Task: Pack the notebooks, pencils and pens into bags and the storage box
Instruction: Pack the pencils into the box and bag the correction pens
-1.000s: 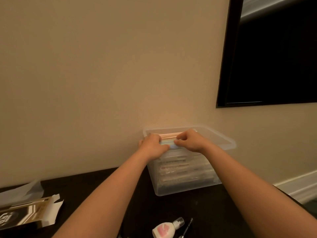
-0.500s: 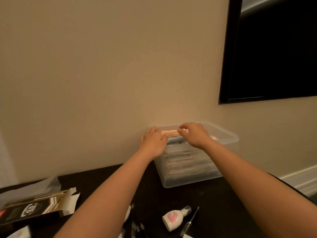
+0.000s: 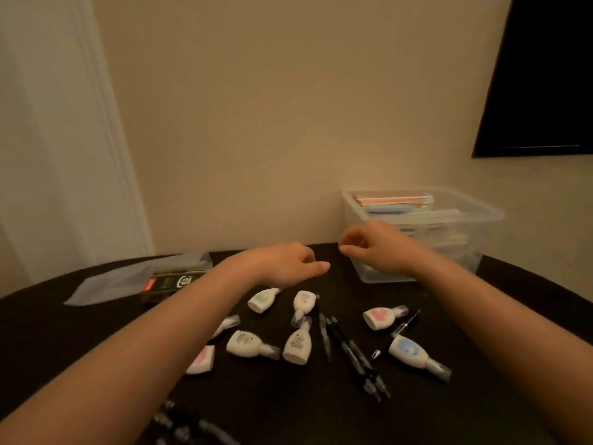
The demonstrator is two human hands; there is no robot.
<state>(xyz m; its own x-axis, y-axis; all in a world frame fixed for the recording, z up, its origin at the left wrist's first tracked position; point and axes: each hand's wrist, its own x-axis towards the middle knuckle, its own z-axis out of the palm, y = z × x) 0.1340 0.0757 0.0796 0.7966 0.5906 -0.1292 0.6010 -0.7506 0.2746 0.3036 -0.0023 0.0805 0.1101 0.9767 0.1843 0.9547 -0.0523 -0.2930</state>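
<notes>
A clear plastic storage box point(image 3: 481, 216) stands at the back right against the wall, with bagged pencils point(image 3: 393, 200) lying on top of its contents. My right hand point(image 3: 375, 247) hovers just in front of the box's left corner, fingers loosely curled around nothing. My left hand point(image 3: 288, 263) hangs over the dark table a little to its left, also loosely curled and empty. Below the hands lie several black pens point(image 3: 349, 351) and several small white correction-tape dispensers point(image 3: 300, 345).
A black and gold carton point(image 3: 170, 284) lies at the back left with a clear plastic bag point(image 3: 128, 277) draped over it. More dark pens point(image 3: 189, 428) lie at the near edge. The dark round table point(image 3: 64, 322) meets a beige wall; a black frame hangs upper right.
Both hands have let go of the pencil pack in the box and pulled back toward me. The view has dropped and swung left, showing the pens and dispensers on the table.
</notes>
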